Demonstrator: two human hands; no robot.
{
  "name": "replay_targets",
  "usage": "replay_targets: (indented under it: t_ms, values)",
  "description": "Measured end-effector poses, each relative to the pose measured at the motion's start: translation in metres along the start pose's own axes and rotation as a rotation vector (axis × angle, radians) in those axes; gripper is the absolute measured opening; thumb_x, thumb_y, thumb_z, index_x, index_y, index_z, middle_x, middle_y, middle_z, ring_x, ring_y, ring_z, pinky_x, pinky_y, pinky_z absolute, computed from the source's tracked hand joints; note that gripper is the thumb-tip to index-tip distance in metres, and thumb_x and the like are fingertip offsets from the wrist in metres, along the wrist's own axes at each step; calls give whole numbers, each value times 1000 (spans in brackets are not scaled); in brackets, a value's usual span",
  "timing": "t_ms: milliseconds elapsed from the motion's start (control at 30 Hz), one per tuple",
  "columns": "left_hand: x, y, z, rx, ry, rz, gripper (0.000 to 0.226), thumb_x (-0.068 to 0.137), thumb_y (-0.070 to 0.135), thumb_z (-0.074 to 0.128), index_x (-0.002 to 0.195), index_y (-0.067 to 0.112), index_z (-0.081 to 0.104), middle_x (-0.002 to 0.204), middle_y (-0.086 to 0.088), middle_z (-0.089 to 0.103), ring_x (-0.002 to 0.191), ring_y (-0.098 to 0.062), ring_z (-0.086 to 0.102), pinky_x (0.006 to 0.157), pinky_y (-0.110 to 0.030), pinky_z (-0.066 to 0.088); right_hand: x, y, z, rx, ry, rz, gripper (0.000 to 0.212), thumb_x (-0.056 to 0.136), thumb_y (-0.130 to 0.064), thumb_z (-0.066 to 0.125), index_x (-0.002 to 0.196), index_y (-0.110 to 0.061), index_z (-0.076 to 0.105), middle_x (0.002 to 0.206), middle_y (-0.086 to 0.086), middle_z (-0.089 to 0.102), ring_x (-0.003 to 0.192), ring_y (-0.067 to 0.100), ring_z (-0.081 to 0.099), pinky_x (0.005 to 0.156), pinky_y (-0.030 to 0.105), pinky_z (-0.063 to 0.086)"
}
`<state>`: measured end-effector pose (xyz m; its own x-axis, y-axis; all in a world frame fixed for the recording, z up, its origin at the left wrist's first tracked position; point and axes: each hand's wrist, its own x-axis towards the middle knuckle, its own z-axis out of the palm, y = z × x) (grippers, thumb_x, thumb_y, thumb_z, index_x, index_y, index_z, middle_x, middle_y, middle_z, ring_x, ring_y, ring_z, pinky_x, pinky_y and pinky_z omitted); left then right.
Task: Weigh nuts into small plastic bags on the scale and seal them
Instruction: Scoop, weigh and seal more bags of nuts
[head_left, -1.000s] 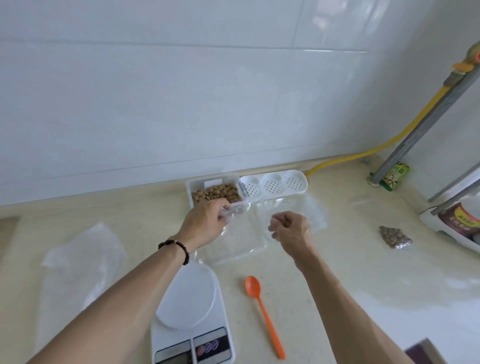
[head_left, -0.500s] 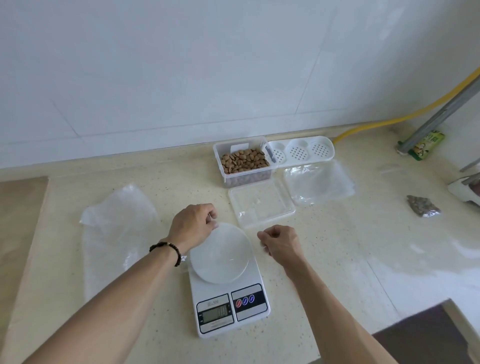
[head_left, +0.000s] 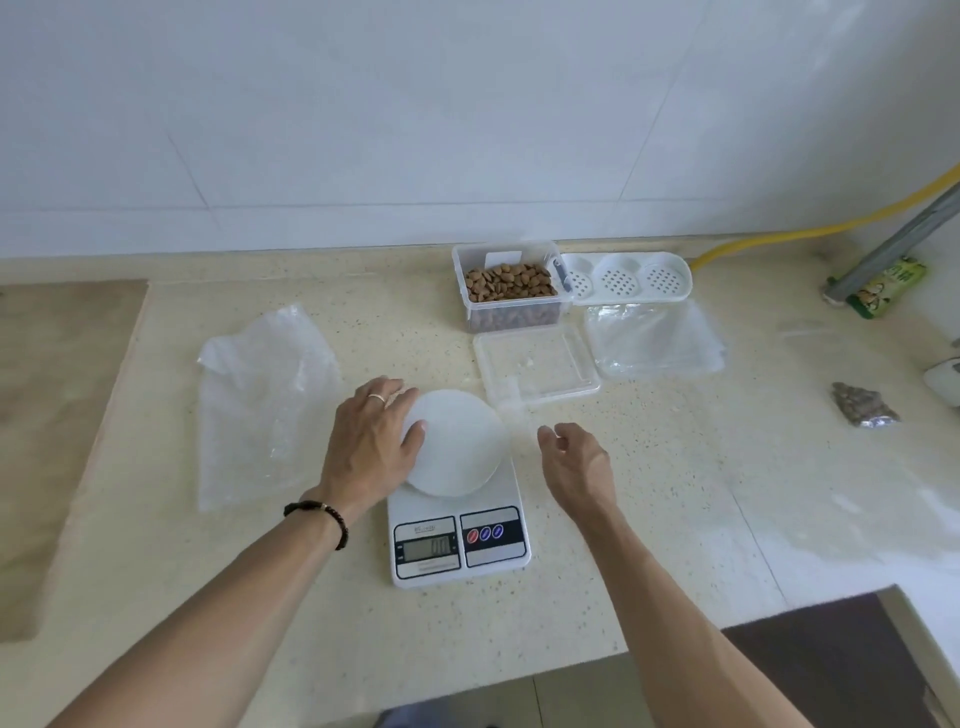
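L hand (head_left: 371, 449) lay flat, fingers straight, on scale (head_left: 460, 540) platter's 9 o'clock edge; R hand (head_left: 574, 457) loose, empty. Advice: lift off platter, tare w/ bag first.

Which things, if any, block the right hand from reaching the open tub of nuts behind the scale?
Probably none. The right hand hovers beside the scale, holding nothing. Between it and the tub of nuts lies only the flat clear lid, low enough to reach over. The tub's top is open.
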<state>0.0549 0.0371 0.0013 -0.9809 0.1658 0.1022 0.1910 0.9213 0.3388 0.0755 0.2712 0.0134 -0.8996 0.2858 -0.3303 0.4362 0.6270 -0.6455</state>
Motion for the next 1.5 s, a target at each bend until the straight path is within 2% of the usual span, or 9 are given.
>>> replay_targets:
  t_ms: [167,233,300,367,533,700,1167,1433,1500]
  values:
    - [-77,6,9,1,-5,-15,53,91,41,38,123,4,59,122,-13,56,119,-32,51,91,-46,50,-42,29,13,-120,67,-252,34,100,-31,46,124,-10,59,124,10,57,114,31,50,87,36,37]
    - [-101,6,17,-3,-44,-4,56,91,43,37,126,4,56,127,-12,55,123,-30,48,96,-46,48,-58,43,21,-222,74,-374,33,99,-30,50,124,-10,60,123,13,58,113,32,50,92,41,42]
    - [-122,4,27,13,-101,6,63,91,49,36,133,4,50,138,-12,50,132,-30,42,105,-47,43,-73,57,32,-311,85,-474,31,97,-29,54,123,-12,60,122,14,58,107,34,54,87,45,46]
    - [-135,2,35,28,-164,7,76,90,60,34,144,6,39,151,-10,38,141,-30,31,113,-47,34,-86,66,39,-370,45,-494,36,97,-33,51,130,-17,55,135,10,51,111,32,52,85,44,47]
    - [-139,3,42,27,-289,-32,103,78,80,21,155,14,6,163,-1,2,150,-26,3,121,-46,12,-102,81,44,-529,-39,-533,52,100,-41,42,149,-23,34,159,6,24,133,29,37,98,44,39]
    - [-141,7,45,-7,-288,-73,96,88,68,43,154,18,-5,162,5,-12,149,-20,-7,122,-43,1,-105,81,44,-621,-92,-516,57,102,-47,33,154,-30,19,164,3,6,140,26,26,106,41,32]
    - [-143,6,49,-56,-281,-94,103,85,66,53,154,22,-9,160,9,-17,149,-17,-9,121,-42,-3,-104,82,60,-611,28,-475,49,99,-41,44,147,-28,39,160,9,25,130,32,40,98,47,38]
    - [-145,10,45,-10,-287,-101,103,86,67,50,153,21,-12,154,12,-26,149,-17,-12,122,-43,-1,-104,81,54,-602,-21,-492,52,99,-41,44,148,-28,35,160,7,22,130,30,40,98,45,38]
    - [-147,16,42,10,-270,-99,103,87,65,51,152,19,-14,151,10,-29,147,-15,-18,122,-43,-1,-102,79,49,-558,-43,-484,49,100,-40,43,147,-26,36,156,5,28,129,28,40,99,43,38]
